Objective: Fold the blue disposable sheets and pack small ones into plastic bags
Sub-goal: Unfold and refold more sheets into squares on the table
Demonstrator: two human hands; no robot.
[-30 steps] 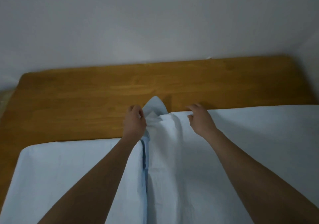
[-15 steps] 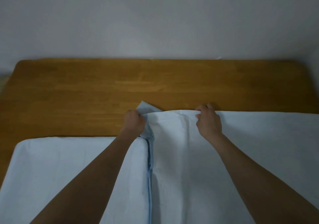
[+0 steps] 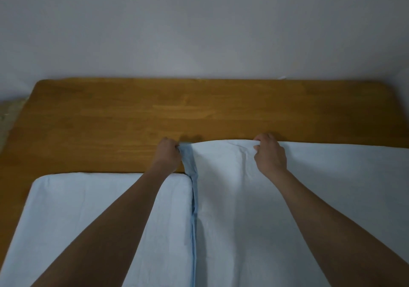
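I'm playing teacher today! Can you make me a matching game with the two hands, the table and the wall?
Things:
1. left hand
2. right hand
3. wooden table
4. wall

Descriptions:
A. plain grey-white, behind everything
B. pinches the sheet's far corner
C. brown, partly covered in blue
D. grips the sheet's far edge, further along

Pairs: 1-B, 2-D, 3-C, 4-A

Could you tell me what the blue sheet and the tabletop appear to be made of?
Blue sheet: thin, matte, probably non-woven disposable fabric; it creases softly where the hands pinch it. Tabletop: wood or wood-look, amber with a slight sheen; plank-like grain strips show.
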